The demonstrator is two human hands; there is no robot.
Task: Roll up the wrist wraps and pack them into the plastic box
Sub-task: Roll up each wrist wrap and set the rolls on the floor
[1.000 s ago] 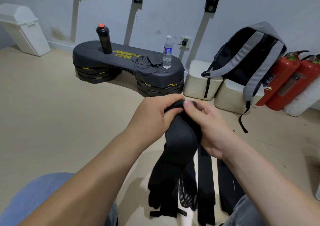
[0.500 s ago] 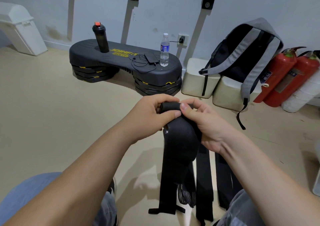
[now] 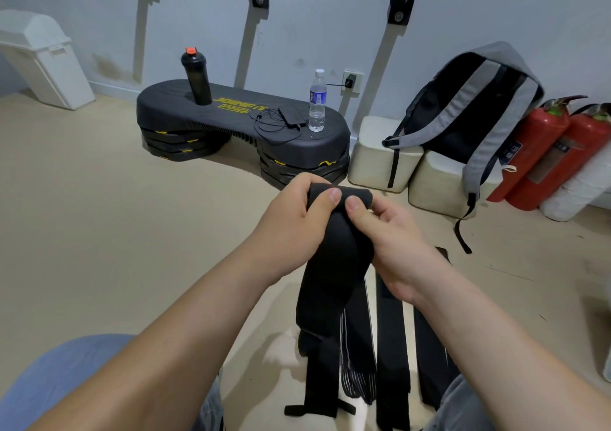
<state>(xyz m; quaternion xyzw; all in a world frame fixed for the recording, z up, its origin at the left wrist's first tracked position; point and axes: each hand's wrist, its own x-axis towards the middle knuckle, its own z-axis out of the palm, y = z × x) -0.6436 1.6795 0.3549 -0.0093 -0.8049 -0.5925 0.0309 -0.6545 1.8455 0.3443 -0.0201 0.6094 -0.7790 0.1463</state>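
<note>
Wrist wrap, black, is held up in front of the person w/ both hands, above a beige floor. Its top end is curled into a small tight roll.

Left hand grips the roll's left side, w/ the thumb pressed on the front. Right hand pinches the right side, thumb on front & fingers tucked behind. Both grips are narrow, closed round the fabric.

Prob. held this way so the thumbs can turn the roll over while the loose length hangs under its own weight & stays straight.

Direction: the wrap's long axis runs approx. top-to-bottom in view. The rolled end is up & away from the person, and the free end drops toward the floor between the knees. A thin cross strap shows at the bottom end. The roll's own axis runs left-right, across both hands.

Spare wraps lie flat on the floor just below, side by side, long axes pointing away from the person.

Plastic box: can't pick it out. A pale edge at the far right of the frame may be it, but can't tell.

Bkgd: black step platform by the wall, carrying a shaker bottle & a water bottle. Grey-black backpack & red fire extinguishers are at right.
</note>
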